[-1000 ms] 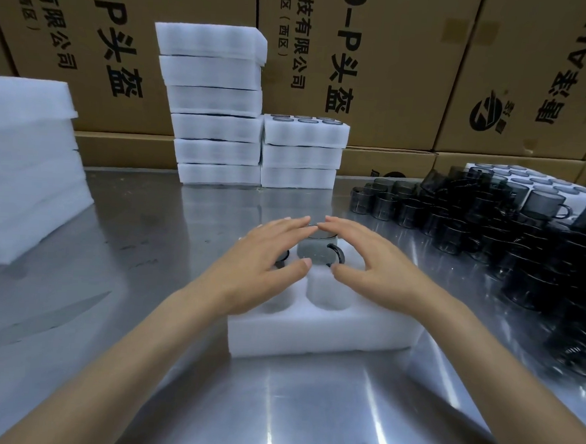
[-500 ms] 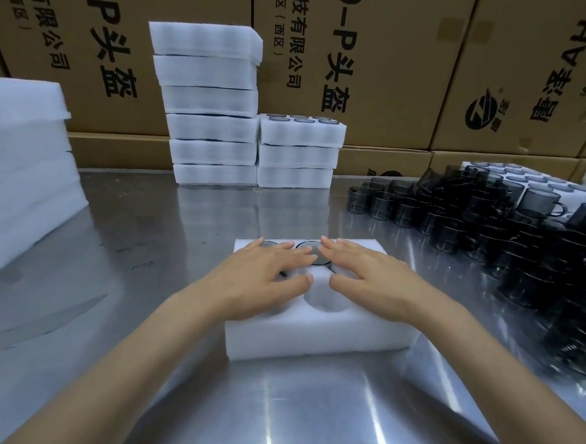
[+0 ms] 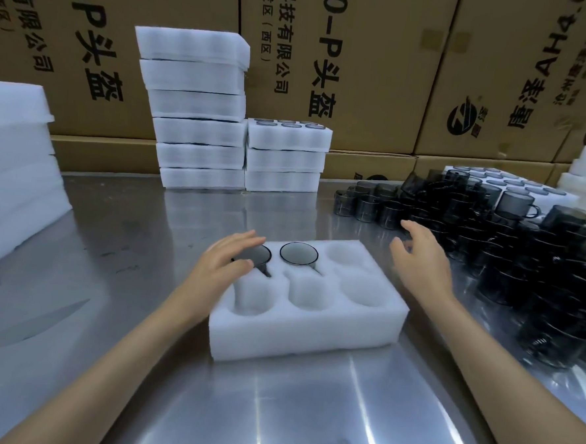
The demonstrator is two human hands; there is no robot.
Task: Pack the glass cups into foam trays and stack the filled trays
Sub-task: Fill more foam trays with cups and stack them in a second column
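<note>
We have two smoked glass cups (image 3: 298,253) seated in the far row of the foam tray (image 3: 307,336); four pockets gape. Our left hand (image 3: 224,262) rests flat, fingers straight, on the far-left cup, while our right hand (image 3: 419,260), spread and empty, hangs near the loose cups (image 3: 522,256). We ought to take the next cup by its body, turn the handle toward the slot, and press it level

left hand (image 3: 225,262) flat, fingers straight; right hand (image 3: 421,260) raised, spread
</note>
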